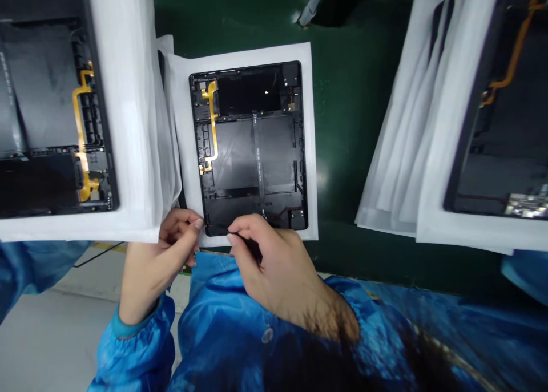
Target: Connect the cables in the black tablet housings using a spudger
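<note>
A black tablet back housing (278,146) with a gold flex cable (214,135) lies open side up on a white foam sheet (311,152). My left hand (160,261) is closed in a pinch beside the housing's lower left corner, touching the sheet; what sits between thumb and finger is hidden. At the housing's bottom edge, the thumb and forefinger of my right hand (274,261) close on the rim. The other fingers of that hand curl under, out of sight.
At left a pile of white foam sheets (132,124) bears another tablet housing (43,106). A similar fanned stack (398,152) stands at right with a housing (505,129) on top. A grey rod (312,7) meets the green table (338,169) at the back. Blue sleeves show at both sides.
</note>
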Tool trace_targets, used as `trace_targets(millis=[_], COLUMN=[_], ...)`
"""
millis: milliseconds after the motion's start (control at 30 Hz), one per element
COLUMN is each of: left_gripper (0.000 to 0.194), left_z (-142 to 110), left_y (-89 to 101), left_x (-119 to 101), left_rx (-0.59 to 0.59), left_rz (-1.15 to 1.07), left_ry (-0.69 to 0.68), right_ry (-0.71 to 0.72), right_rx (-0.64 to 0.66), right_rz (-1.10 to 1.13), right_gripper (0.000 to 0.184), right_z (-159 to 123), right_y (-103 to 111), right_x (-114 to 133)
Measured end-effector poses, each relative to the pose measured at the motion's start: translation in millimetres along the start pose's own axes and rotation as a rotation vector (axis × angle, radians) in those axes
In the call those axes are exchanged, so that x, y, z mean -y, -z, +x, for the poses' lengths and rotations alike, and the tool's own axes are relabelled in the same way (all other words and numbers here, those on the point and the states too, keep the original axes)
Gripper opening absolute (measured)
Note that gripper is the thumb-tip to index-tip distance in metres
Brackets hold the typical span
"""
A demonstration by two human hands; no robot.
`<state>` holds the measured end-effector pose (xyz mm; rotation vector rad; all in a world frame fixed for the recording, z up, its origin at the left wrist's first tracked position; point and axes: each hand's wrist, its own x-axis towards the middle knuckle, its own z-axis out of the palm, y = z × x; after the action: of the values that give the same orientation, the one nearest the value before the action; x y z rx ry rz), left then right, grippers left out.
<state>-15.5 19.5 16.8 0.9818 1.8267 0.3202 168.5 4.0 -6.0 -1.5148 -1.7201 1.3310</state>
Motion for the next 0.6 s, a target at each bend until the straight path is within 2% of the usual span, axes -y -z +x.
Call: trace_targets(millis=[167, 367, 467, 600], left_gripper=[0.032, 0.029, 0.026, 0.023], left_z=[0.1, 0.2, 1.5, 4.5], left_y=[1.7, 3.2, 3.3, 4.1], left_x=[2.2, 4.0, 3.6, 3.4], left_rx=[-0.003, 0.008, 0.022, 0.021], left_rz=[0.011, -0.001, -0.005, 0.006], left_ry=[-0.011, -0.007, 0.005, -0.005], right_ry=[-0.011, -0.016, -0.043, -0.074], right_rx=[0.135, 0.250, 0.266, 0.211], right_rz=[-0.080, -0.181, -0.182, -0.179], right_gripper=[0.022, 0.014, 0.012, 0.018], right_z=[13.6, 29.3, 33.2, 34.7], right_y=[10.5, 22.2, 21.3, 16.1], right_x=[8.3, 13.4, 15.1, 15.6])
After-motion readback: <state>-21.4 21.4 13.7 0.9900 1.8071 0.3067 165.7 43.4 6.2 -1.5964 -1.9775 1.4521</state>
